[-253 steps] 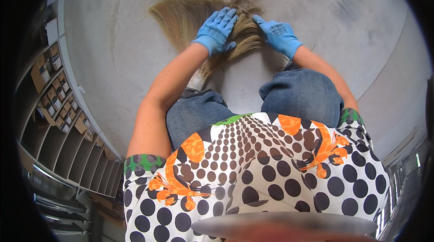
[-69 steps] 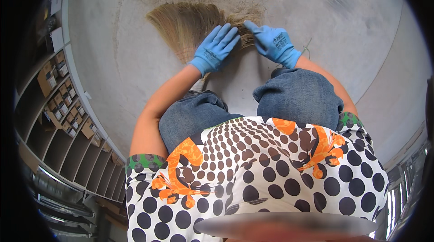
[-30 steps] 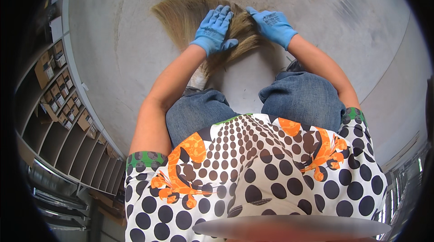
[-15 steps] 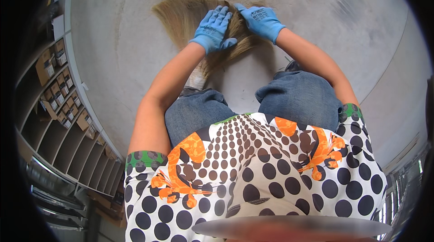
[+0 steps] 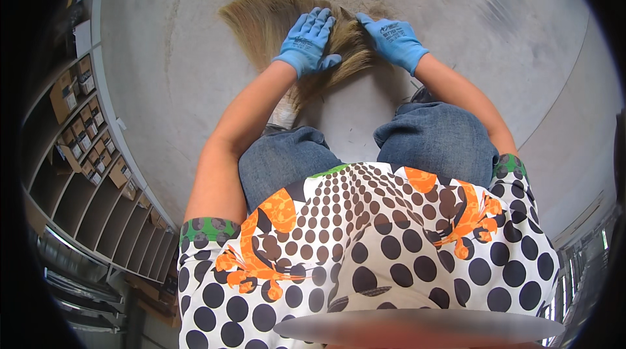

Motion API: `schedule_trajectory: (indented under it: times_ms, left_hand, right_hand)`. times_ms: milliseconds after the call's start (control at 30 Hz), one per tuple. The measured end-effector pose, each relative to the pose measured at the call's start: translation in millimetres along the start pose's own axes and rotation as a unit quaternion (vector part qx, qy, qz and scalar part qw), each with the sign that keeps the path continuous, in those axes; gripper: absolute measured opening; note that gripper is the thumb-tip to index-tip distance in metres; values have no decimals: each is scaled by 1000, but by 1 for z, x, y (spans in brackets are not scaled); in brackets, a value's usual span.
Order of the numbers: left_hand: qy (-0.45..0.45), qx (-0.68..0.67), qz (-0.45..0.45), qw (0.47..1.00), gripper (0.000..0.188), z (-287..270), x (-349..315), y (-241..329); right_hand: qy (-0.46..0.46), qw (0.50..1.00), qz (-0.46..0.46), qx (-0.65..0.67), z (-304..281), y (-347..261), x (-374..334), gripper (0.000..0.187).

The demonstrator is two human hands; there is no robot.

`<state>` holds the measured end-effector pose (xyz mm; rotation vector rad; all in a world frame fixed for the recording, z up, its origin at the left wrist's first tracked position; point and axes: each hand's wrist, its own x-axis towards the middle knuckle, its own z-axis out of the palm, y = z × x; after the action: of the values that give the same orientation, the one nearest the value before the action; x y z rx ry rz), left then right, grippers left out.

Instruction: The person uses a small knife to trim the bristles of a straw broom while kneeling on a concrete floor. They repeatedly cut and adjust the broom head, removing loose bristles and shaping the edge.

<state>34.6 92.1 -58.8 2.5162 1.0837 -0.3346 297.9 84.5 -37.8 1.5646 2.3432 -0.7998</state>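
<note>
Both hands have drawn closer together on the fibres since a second ago. Left hand, blue-gloved, lies flat with fingers spread on the one bundle of straw-coloured fibres, pressing rather than gripping. Right hand, gloved too, rests open-fingered on the bundle's right side. That bundle fans out on the grey floor, ahead of two denim knees. One shelf rack stands left.
</note>
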Motion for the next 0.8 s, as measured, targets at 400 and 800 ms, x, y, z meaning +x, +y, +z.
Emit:
schedule_trajectory:
  times_ms: [400,800]
  left_hand:
    - [111,-56,23,992,89,-4,-8,-3]
    - [63,-6,173,983,92,11,-24,28]
  right_hand:
    - [164,984,63,40,-20,50,25,64]
    - [198,972,-97,82,16,-2,-66,67]
